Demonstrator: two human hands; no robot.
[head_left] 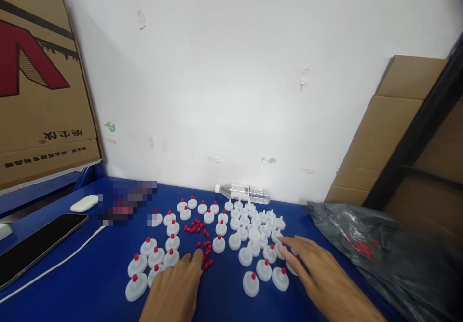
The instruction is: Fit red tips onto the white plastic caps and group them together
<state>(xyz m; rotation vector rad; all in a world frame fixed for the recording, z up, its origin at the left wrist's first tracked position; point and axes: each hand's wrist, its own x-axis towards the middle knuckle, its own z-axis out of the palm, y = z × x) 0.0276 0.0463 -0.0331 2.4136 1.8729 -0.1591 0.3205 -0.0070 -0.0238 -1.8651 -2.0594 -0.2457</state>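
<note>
My left hand rests low over the blue table, fingers curled together. Its fingertips are beside loose small red caps; whether one is pinched cannot be seen. On the right, my right hand reaches in with thumb and index finger closed round the red cap on a white nozzle lid, partly hidden by the fingers. Uncapped white nozzle lids crowd together left of and beyond it. Several red-tipped lids stand in front of this hand, and more red-tipped lids stand left of my left hand.
A clear plastic bottle lies along the wall. At left are a phone, a white case, a cable and a printed carton. A dark plastic bag and folded cardboard occupy the right side.
</note>
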